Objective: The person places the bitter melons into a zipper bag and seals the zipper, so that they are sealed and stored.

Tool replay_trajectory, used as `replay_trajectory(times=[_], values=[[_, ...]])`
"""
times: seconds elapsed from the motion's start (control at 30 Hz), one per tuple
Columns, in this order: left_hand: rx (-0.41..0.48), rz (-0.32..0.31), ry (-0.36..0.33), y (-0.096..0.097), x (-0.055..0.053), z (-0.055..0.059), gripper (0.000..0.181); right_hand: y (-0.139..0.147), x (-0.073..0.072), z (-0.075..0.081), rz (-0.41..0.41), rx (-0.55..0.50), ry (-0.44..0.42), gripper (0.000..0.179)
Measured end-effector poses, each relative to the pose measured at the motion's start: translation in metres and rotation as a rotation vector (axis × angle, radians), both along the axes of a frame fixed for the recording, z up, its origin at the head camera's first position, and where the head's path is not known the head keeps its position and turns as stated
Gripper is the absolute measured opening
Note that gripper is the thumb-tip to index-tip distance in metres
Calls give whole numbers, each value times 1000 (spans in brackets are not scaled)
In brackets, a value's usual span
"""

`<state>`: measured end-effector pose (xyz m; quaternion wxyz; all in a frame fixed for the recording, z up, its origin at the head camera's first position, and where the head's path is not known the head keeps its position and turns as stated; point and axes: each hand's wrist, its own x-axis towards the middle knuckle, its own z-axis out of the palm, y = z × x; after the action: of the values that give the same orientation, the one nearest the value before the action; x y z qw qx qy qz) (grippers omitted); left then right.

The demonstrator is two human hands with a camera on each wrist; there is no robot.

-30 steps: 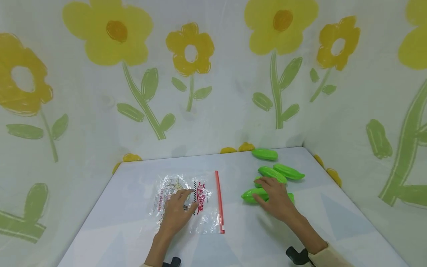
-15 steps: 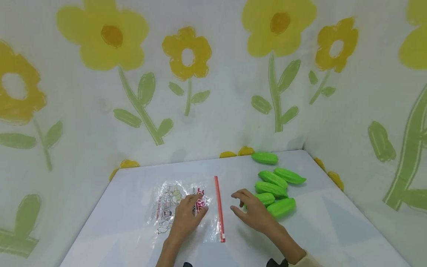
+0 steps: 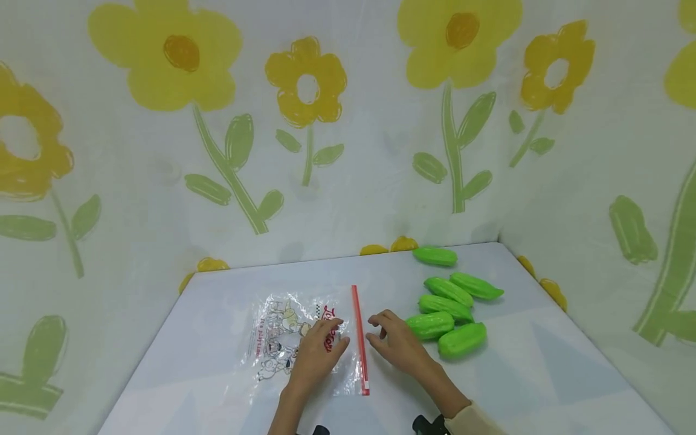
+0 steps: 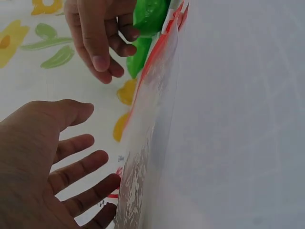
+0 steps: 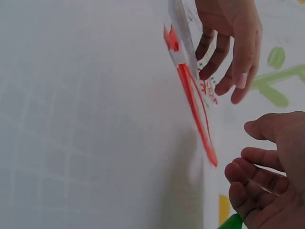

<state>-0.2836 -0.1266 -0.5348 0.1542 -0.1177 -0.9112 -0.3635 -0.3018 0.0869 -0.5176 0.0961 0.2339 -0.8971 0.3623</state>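
A clear zip bag (image 3: 280,329) printed with cartoon figures and red lettering lies flat on the table, its red zip edge (image 3: 359,344) facing right. My left hand (image 3: 318,353) hovers over the bag's right half, fingers spread and holding nothing. Just right of the zip edge is my right hand (image 3: 401,345), its fingers loosely bent around nothing. Beside it lie several bright green, ribbed, star-fruit-like pieces (image 3: 429,326). In the left wrist view the fingers of my left hand (image 4: 62,167) are apart, above the bag (image 4: 147,138).
Another green ribbed piece (image 3: 435,256) lies apart at the table's back edge. The pale table (image 3: 217,302) is enclosed by a cloth wall (image 3: 375,151) printed with yellow flowers.
My right hand has moved left, off the green pieces to beside the zip edge. My left hand has shifted right over the bag, toward that edge.
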Motion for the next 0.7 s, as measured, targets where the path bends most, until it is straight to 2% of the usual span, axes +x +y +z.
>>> replay_trajectory(times=[0.17,0.47,0.7], values=[[-19,3,9,-1,1,-1,42,-3,-6,-9,-24,-11,-14,26],[-37,10,29,0,2,-3,40,-9,-21,-24,-30,-58,10,23],[-32,29,-17,0,3,-4,39,-15,-28,-34,-62,-80,-18,21]])
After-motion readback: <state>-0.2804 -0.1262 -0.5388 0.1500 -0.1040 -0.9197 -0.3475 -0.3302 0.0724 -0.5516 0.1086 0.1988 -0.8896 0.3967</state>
